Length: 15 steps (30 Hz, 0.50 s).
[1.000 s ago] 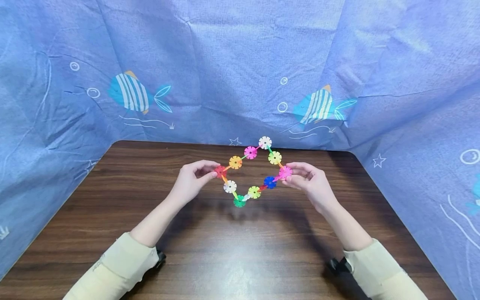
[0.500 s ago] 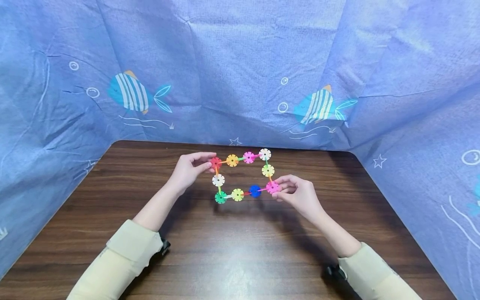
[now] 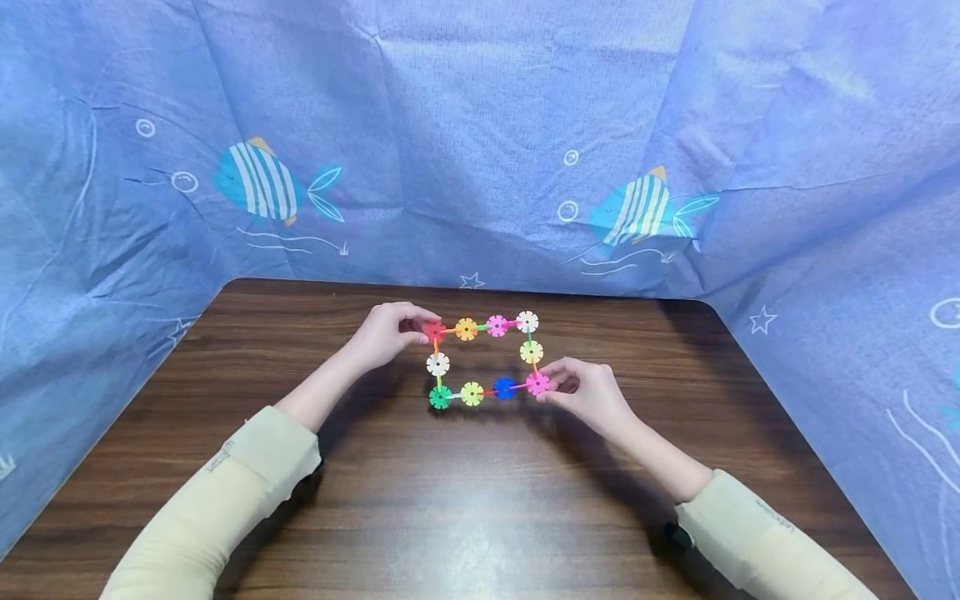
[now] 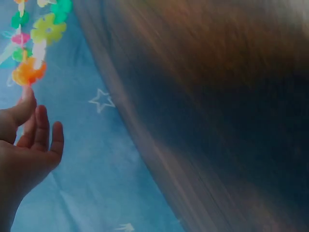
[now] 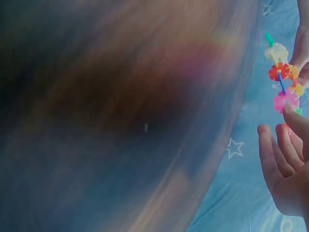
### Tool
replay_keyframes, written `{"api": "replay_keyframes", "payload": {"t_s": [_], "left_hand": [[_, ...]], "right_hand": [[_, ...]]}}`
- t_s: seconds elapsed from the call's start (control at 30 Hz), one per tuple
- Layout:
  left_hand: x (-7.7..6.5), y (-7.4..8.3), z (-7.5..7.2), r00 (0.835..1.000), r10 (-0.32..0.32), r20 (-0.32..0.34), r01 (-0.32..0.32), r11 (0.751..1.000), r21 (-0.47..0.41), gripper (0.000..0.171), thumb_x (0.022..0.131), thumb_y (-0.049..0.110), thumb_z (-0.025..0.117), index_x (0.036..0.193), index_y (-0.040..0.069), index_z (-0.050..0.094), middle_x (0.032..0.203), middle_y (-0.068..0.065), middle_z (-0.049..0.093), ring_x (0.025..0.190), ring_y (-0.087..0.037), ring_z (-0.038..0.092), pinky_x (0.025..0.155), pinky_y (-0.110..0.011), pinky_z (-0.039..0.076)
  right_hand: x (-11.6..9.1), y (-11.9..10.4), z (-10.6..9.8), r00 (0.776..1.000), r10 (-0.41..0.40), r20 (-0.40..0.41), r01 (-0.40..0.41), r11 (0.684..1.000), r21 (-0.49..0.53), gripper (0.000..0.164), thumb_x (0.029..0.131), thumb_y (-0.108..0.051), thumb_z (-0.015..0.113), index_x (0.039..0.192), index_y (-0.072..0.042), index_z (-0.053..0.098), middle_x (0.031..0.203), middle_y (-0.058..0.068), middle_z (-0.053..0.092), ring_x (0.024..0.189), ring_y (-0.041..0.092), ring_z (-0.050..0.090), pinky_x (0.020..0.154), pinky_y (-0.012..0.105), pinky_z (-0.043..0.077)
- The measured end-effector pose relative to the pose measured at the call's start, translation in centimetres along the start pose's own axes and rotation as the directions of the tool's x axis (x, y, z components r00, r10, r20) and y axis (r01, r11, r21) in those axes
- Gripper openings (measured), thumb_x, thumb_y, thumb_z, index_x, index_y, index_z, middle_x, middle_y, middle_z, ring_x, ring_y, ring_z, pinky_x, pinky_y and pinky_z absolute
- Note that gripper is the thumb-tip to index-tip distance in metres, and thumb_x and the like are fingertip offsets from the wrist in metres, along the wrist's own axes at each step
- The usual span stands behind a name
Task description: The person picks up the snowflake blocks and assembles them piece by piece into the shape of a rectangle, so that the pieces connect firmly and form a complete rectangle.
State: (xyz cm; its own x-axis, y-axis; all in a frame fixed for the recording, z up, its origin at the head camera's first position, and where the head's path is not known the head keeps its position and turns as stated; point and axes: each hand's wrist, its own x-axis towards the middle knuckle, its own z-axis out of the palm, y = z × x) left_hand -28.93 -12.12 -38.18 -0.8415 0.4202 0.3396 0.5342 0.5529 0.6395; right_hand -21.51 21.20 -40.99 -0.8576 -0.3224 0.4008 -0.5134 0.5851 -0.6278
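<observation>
A rectangular ring of snowflake building discs point(image 3: 472, 393), in several colours and linked edge to edge by slim upright discs, is spread between both hands over the table. At its far left corner my left hand point(image 3: 386, 337) pinches a red disc point(image 3: 435, 332) between thumb and fingers. My right hand point(image 3: 596, 396) pinches the pink disc point(image 3: 537, 383) at the near right corner. A white disc point(image 3: 527, 322) forms the far right corner, a green disc point(image 3: 439, 397) the near left one. In the right wrist view, the thumb lies on a pink disc point(image 5: 286, 100).
The ring is over the far half of a dark wood-grain table point(image 3: 450, 500). Behind and around the table hangs a blue cloth point(image 3: 465, 125) printed with striped fish and stars. Light sleeves point(image 3: 217, 483) are turned back at both forearms.
The ring has turned from a diamond to a rectangle lying square to the table, and come lower. My right hand has moved left and nearer. Both hands keep their pinch.
</observation>
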Motion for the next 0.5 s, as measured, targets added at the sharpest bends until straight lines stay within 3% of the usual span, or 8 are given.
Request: {"api": "replay_keyframes", "payload": {"t_s": [0.13, 0.27, 0.5], "left_hand": [[0.7, -0.7, 0.2, 0.995, 0.081, 0.053, -0.083, 0.996, 0.03, 0.028, 0.077, 0.004, 0.074, 0.105, 0.007, 0.07, 0.089, -0.006, 0.068, 0.084, -0.018, 0.06, 0.077, -0.036, 0.048], [1.2, -1.7, 0.7, 0.985, 0.129, 0.118, -0.139, 0.987, 0.078, 0.027, 0.079, 0.005, 0.073, 0.105, 0.009, 0.069, 0.09, -0.004, 0.067, 0.089, -0.019, 0.056, 0.081, -0.038, 0.045], [2.1, -2.9, 1.4, 0.968, 0.107, 0.227, -0.144, 0.978, 0.151, 0.028, 0.081, 0.008, 0.072, 0.108, 0.01, 0.067, 0.093, -0.002, 0.067, 0.09, -0.021, 0.053, 0.083, -0.038, 0.042]], "right_hand": [[0.2, 0.7, -0.1, 0.994, -0.092, 0.052, 0.097, 0.99, -0.103, 0.029, 0.065, -0.015, 0.086, 0.09, -0.011, 0.07, 0.073, -0.006, 0.065, 0.065, 0.005, 0.061, 0.061, 0.022, 0.052], [0.5, 1.4, 0.3, 0.979, -0.175, 0.104, 0.195, 0.956, -0.22, 0.031, 0.062, -0.023, 0.088, 0.085, -0.016, 0.069, 0.076, -0.007, 0.062, 0.07, 0.007, 0.058, 0.063, 0.022, 0.048], [1.1, 2.3, 0.9, 0.975, -0.139, 0.176, 0.186, 0.938, -0.292, 0.031, 0.062, -0.03, 0.087, 0.083, -0.019, 0.067, 0.077, -0.009, 0.058, 0.072, 0.005, 0.056, 0.064, 0.024, 0.047]]}}
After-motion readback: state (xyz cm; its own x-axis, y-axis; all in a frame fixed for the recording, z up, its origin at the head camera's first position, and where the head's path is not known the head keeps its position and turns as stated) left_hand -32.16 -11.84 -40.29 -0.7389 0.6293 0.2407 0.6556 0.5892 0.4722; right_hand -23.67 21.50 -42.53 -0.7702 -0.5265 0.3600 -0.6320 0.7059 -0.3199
